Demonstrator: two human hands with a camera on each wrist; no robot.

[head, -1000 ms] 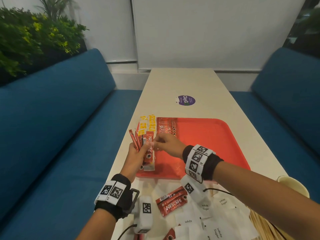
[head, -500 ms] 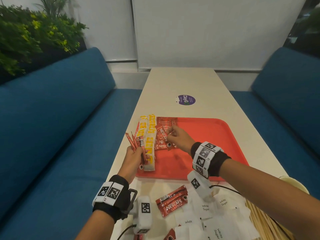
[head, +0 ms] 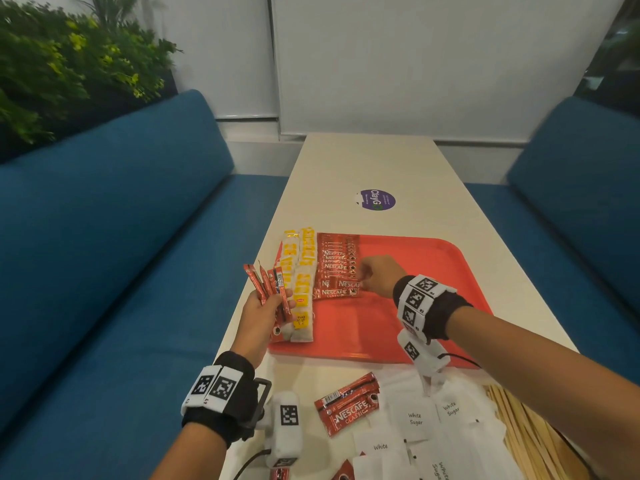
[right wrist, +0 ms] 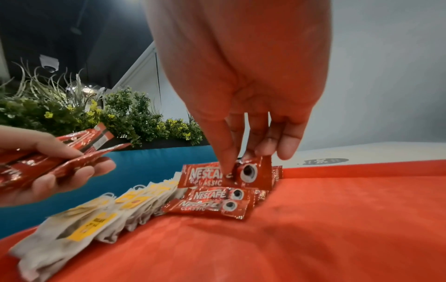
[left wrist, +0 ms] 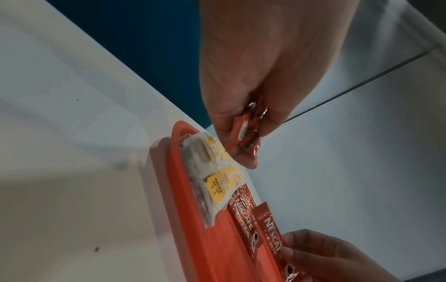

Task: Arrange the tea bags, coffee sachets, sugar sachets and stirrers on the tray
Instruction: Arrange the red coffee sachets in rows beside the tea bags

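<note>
Looking down from the head view, I see the red tray (head: 398,327) sitting square on the long pale table (head: 367,168), its near rim just short of the loose pile closer to me and its left rim almost at the table's left edge. The right half of the tray floor is bare red, so that side is open. Blue benches (head: 104,237) flank the table on both sides, and a purple sticker (head: 375,199) lies on the table beyond the tray.

Along the tray's left side run two rows of tea bags (head: 303,282) with yellow tags, and just right of them a row of coffee sachets (head: 337,268), overlapped like shingles.

My right hand (head: 377,277) is over that row. In the right wrist view its thumb and fingertips (right wrist: 225,167) pinch the top sachet (right wrist: 217,174) near its printed-cup end, tilted up off the ones below it.

My left hand (head: 259,315) hovers at the tray's left edge, just above the tea bags, with its fingers curled round a fanned bunch of red sachets (head: 268,284); the left wrist view shows their ends bunched between thumb and fingers.

Off the tray, on the near table, lie a pair of coffee sachets (head: 348,408), a spread of white sugar sachets (head: 415,419), and the wooden stirrers (head: 526,427) at the right, near the table's right edge.
</note>
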